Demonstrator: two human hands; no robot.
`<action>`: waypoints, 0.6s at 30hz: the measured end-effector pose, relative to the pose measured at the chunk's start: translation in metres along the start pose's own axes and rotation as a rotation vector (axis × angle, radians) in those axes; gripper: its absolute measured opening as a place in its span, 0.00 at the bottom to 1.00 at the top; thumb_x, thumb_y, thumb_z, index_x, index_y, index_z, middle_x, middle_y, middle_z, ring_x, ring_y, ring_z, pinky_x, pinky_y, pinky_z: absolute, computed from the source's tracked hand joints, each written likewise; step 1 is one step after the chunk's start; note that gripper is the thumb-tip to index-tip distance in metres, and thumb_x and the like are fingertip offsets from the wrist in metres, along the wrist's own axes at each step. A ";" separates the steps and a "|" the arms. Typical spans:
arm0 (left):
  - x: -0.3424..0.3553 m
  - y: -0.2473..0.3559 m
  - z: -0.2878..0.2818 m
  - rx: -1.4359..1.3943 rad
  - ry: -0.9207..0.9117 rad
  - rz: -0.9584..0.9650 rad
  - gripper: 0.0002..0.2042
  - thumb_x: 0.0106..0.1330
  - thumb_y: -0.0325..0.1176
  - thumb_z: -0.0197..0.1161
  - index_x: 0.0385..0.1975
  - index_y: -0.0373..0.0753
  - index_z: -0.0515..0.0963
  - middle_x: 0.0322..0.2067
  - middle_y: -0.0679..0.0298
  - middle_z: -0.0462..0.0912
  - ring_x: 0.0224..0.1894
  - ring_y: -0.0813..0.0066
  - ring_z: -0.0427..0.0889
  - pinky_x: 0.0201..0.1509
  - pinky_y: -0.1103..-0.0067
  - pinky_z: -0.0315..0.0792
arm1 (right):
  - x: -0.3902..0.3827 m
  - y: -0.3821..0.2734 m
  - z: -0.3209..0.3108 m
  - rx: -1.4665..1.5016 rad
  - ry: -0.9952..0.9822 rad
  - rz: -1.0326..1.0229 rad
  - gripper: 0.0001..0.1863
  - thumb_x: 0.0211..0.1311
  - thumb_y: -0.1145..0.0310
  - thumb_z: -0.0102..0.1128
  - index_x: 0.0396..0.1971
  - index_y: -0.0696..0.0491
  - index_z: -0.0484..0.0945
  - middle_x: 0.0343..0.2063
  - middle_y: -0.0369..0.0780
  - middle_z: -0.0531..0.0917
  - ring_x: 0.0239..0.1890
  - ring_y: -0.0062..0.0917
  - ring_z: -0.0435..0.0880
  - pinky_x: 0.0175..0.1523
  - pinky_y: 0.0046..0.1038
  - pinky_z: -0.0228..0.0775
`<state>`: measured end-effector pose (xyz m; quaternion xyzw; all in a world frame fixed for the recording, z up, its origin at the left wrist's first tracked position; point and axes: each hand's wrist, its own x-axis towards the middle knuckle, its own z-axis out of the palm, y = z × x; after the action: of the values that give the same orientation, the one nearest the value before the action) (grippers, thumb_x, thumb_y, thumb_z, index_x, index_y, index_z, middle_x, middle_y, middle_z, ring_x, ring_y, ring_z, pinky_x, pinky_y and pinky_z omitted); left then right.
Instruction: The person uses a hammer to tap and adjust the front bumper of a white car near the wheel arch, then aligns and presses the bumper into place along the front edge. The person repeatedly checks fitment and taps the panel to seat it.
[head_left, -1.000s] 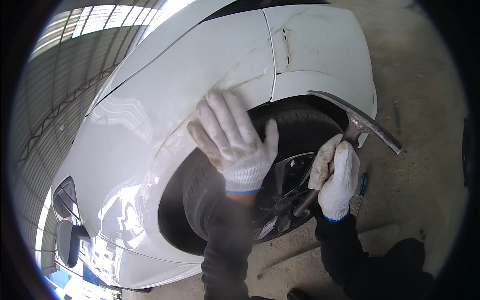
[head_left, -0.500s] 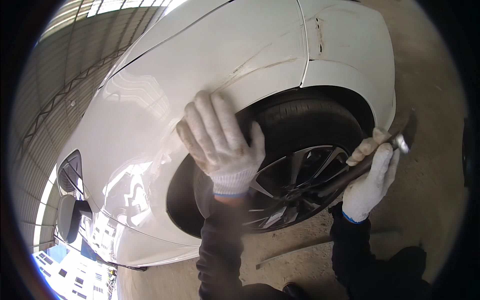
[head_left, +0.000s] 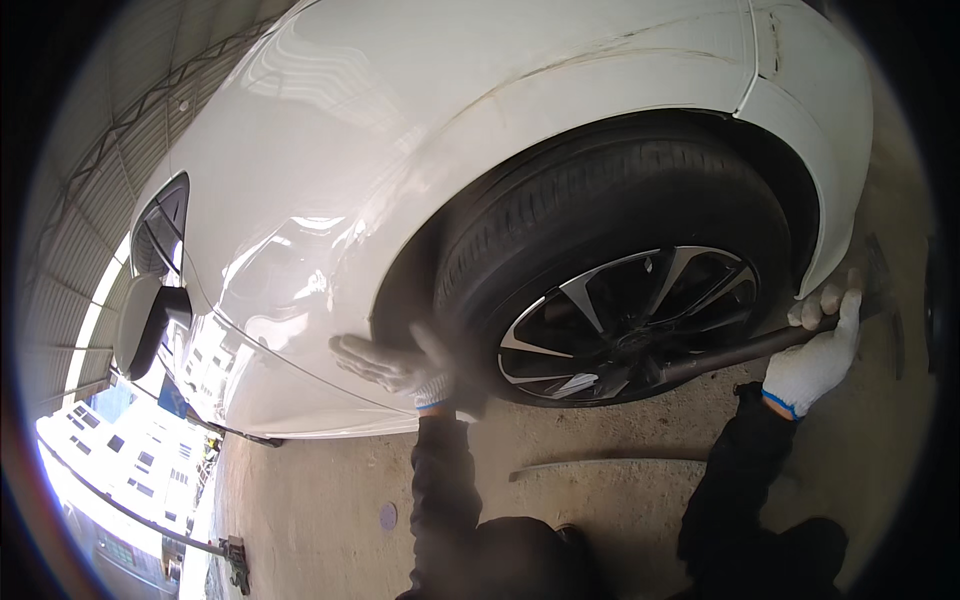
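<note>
From the head camera: my left hand, gloved and blurred, is spread, thumb apart, beside the white car; contact is unclear. My gloved right hand wraps a hammer, slanting across the wheel's lower edge.

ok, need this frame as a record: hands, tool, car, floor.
left hand: gloved, open, left of the wheel; contact with car unclear
right hand: gloved, gripping hammer handle
hammer: head end blurred
car: white, brown scuffs above wheel
floor: curved strip, round disc
</note>
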<state>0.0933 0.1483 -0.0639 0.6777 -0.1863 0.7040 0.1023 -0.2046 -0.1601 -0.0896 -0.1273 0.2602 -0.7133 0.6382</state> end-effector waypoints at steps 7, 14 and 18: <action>0.051 0.083 0.005 -0.022 0.149 -0.010 0.44 0.70 0.61 0.47 0.74 0.29 0.51 0.73 0.39 0.55 0.76 0.44 0.54 0.78 0.50 0.46 | -0.021 0.005 0.015 -0.216 -0.293 -0.511 0.23 0.76 0.60 0.46 0.61 0.60 0.72 0.22 0.31 0.70 0.16 0.12 0.62 0.19 0.14 0.60; 0.106 0.153 -0.006 -0.221 0.105 0.075 0.46 0.55 0.46 0.60 0.72 0.24 0.53 0.70 0.31 0.54 0.75 0.34 0.49 0.77 0.44 0.39 | -0.071 0.006 0.026 -0.171 -0.380 -0.027 0.28 0.78 0.53 0.33 0.58 0.60 0.75 0.16 0.30 0.68 0.10 0.13 0.57 0.14 0.16 0.53; 0.082 0.127 0.000 -0.229 0.069 0.142 0.47 0.53 0.43 0.60 0.72 0.24 0.52 0.71 0.32 0.54 0.75 0.32 0.50 0.76 0.43 0.43 | -0.063 0.020 0.012 -0.141 -0.550 0.072 0.33 0.78 0.47 0.30 0.56 0.60 0.76 0.15 0.30 0.67 0.11 0.13 0.58 0.15 0.15 0.53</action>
<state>0.0380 0.0235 0.0020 0.6221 -0.3095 0.7063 0.1352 -0.1723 -0.1023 -0.0809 -0.3504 0.1307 -0.6091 0.6994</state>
